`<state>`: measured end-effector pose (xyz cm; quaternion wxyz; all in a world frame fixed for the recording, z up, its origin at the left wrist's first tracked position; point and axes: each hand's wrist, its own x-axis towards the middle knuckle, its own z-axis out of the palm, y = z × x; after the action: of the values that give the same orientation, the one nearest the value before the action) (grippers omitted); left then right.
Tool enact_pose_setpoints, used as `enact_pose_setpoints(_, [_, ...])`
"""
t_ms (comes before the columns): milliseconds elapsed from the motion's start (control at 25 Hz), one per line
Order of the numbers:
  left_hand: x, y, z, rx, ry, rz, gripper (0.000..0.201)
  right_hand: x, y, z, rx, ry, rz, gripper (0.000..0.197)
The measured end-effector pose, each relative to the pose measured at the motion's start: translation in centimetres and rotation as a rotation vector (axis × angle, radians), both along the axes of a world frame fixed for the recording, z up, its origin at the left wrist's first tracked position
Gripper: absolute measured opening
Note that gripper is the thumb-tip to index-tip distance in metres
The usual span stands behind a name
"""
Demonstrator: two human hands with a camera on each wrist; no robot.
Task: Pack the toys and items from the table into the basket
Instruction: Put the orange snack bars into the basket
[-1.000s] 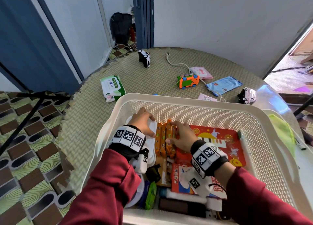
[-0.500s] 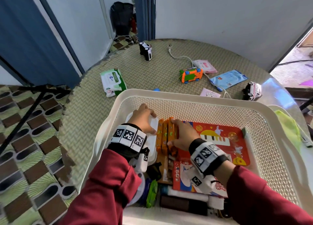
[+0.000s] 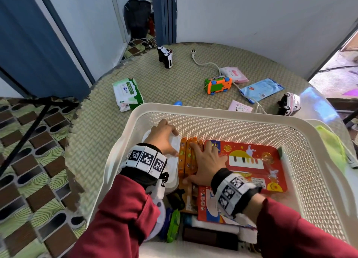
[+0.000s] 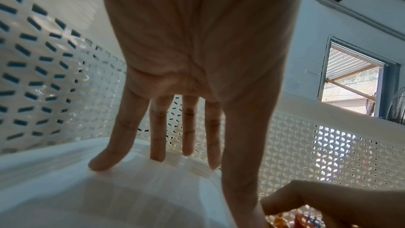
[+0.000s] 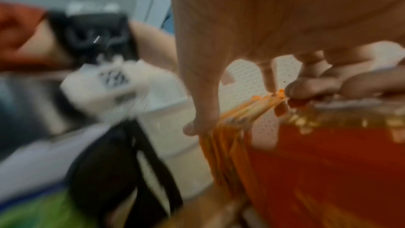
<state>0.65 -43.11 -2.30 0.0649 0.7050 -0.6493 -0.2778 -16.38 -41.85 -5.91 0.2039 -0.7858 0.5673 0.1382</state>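
A white mesh basket stands on the round woven table. Both hands are inside it. My left hand rests on a white lidded box at the basket's left end, fingers straight with their tips on the lid's far edge. My right hand grips a bundle of orange packets standing on edge beside that box, thumb at the near end and fingertips curled on the far end. A red piano toy box lies flat to the right of the packets.
On the table beyond the basket lie a green wipes pack, a black-and-white toy car, an orange-green toy bus, a white cable, pink and blue packs, and a pink toy car. Books and small items fill the basket's near end.
Both hands stay where they were, on the white box and the orange packets. Only the head view has shifted slightly.
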Motion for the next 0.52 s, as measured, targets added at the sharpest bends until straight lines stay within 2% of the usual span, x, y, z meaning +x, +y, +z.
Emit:
enact_pose_setpoints(80, [0.00,-0.02,-0.07,-0.006,0.004,-0.011,0.061,0.17,0.51,-0.26,-0.126,0.055,0.060,0.100])
enact_pose_setpoints(160, [0.08,0.06,-0.08,-0.010,0.010,-0.013,0.062,0.26,0.42,-0.28,-0.155,0.050,0.086,0.095])
enact_pose_setpoints(360, [0.14,0.06,-0.26,-0.021,0.014,-0.013,0.062,0.67,0.35,-0.42,-0.161,0.034,0.048,0.097])
enact_pose_setpoints(520, [0.02,0.02,-0.30,-0.018,-0.005,-0.017,0.062,1.06,0.50,-0.44,-0.215,0.026,0.161,0.094])
